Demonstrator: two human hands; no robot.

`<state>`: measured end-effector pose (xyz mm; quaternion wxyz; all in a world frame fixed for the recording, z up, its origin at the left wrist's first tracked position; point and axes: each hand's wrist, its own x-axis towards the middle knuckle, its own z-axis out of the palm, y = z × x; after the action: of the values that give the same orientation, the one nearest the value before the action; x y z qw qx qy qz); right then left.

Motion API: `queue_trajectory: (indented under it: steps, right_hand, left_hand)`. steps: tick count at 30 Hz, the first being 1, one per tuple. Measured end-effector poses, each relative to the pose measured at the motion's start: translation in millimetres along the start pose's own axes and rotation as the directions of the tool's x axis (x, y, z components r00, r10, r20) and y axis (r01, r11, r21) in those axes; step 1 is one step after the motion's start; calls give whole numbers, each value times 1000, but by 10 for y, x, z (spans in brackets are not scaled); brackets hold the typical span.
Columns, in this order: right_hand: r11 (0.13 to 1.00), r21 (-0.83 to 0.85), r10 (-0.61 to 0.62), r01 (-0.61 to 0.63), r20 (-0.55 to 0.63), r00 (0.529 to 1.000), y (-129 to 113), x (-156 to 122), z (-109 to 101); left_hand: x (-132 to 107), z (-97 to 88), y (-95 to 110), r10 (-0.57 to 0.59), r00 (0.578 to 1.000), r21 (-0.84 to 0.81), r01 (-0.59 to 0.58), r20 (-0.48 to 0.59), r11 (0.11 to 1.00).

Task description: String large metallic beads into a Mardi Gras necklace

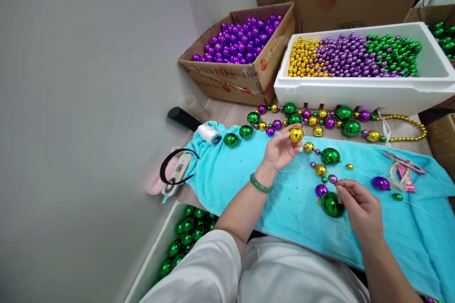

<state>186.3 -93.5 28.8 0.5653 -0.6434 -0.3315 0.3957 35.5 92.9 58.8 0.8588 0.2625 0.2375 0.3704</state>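
The left hand (279,151), raised over the far part of a plush turquoise towel (291,213), holds a smooth, mirror-bright gold ball (296,134) in its fingertips. The right hand (366,208), lower, pinches a small, rounded lilac bead (332,179) narrowly between thumb and forefinger. A fine white thread (304,141) slants from the gold ball toward the bead.

Counts: one polished green bangle (260,183), ringing the left wrist; two large, glossy green balls (330,156) near the right hand; one cylindrical white spool (209,134) and one curved black headband (162,168) at the towel's left end. Behind stand one cardboard box (227,78) of round purple balls (241,40) and one white foam box (355,90) of oval beads (344,54) in three colours: gold, purple, green.
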Motion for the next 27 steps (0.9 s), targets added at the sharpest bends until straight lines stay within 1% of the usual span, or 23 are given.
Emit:
queue_trajectory:
  steps: [5, 9, 12, 14, 17, 22, 24, 27]
  right_hand:
    - [998, -59, -3, 4, 4, 1000, 41, -7, -31]
    - [991, -133, -4, 3, -2, 1000, 96, 8, -97]
    - [989, -150, 0, -1, -5, 1000, 120, 33, -134]
    - [991, -136, -3, 3, 2, 1000, 127, 48, -140]
    - [993, -117, -9, 11, 18, 1000, 141, 66, -130]
    - [993, -121, -9, 10, 11, 1000, 174, 90, -103]
    - [996, -86, -9, 11, 16, 1000, 174, 98, -90]
    - [1000, -12, -1, 1, 44, 999, 157, 105, -62]
  left_hand:
    - [6, -28, -7, 58, 997, 118, -51, -51, 992]
    - [-23, -17, -51, 104, 995, 249, -101, 2, 963]
    - [-53, 8, -102, 78, 996, 336, -84, 31, 938]
    - [-71, 27, -129, 70, 997, 345, -79, 40, 935]
    - [-92, 53, -145, 94, 994, 329, -104, 48, 939]
    - [-117, 75, -122, 116, 991, 334, -133, 68, 933]
    - [-124, 78, -114, 115, 990, 323, -135, 81, 937]
    - [-129, 81, -142, 104, 990, 266, -127, 99, 956]
